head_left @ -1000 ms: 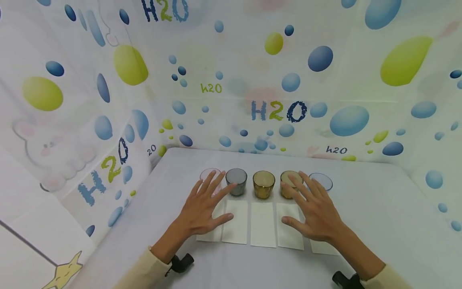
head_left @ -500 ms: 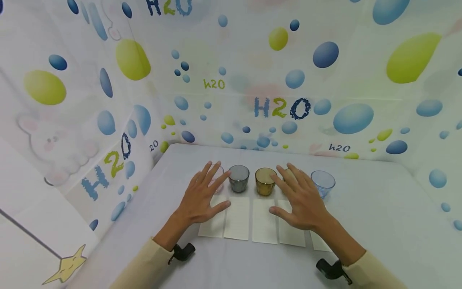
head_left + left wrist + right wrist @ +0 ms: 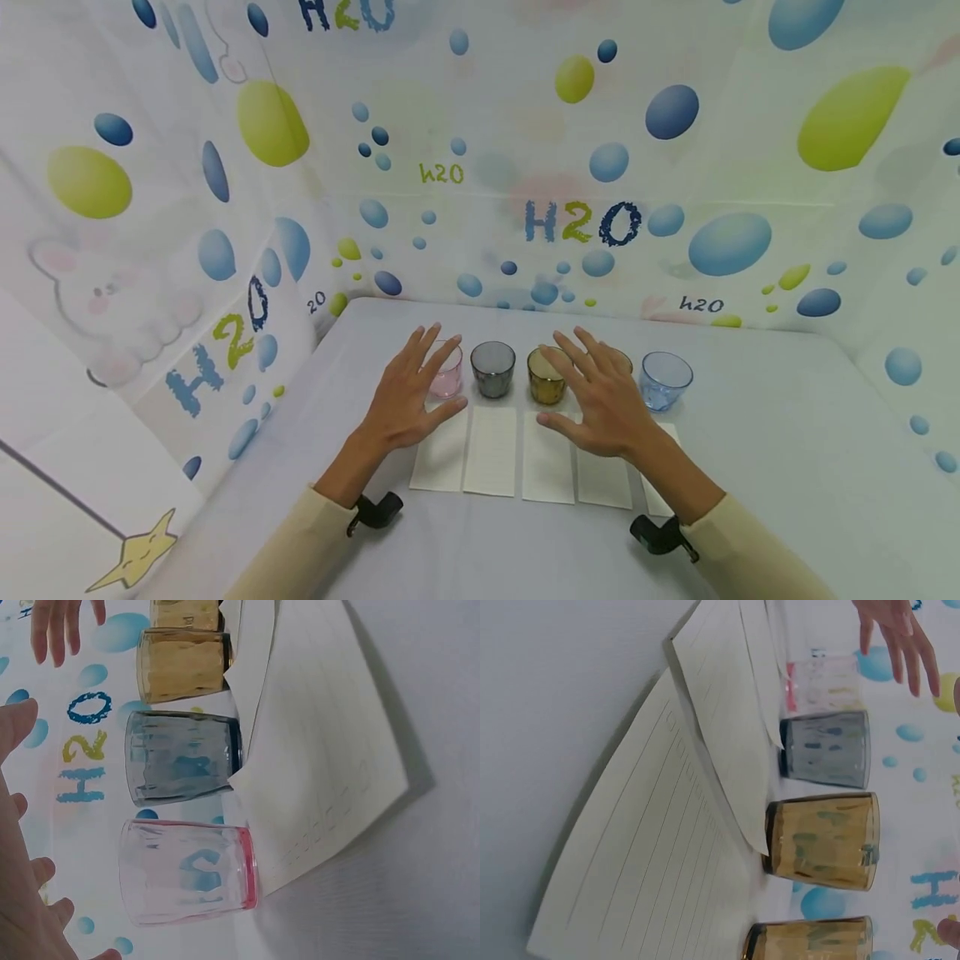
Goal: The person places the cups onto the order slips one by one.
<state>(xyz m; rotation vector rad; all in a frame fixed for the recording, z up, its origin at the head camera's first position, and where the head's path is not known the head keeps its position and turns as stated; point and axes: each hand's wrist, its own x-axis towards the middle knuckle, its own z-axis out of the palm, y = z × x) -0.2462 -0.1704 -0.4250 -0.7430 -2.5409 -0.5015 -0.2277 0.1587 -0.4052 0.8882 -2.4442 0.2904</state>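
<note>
A row of coloured drinking glasses stands across the table: a pink glass (image 3: 448,382), a grey glass (image 3: 492,372), an amber glass (image 3: 547,392), a second amber glass (image 3: 622,362) and a blue glass (image 3: 666,382). My left hand (image 3: 405,402) hovers with spread fingers, overlapping the pink glass in the head view. Palm down, my right hand (image 3: 606,407) hangs before both amber glasses and hides most of the second one. Neither hand holds anything. Several pale lined paper sheets (image 3: 491,454) lie in a row in front of the glasses.
The white table (image 3: 510,550) runs back to a wall covering (image 3: 480,233) printed with blue and green drops. Another printed covering stands at the left. Each wrist wears a black camera (image 3: 378,510).
My right hand has moved left, from before the second amber and blue glasses toward the first amber one, uncovering the blue glass. My left hand has shifted slightly left, showing more of the pink glass.
</note>
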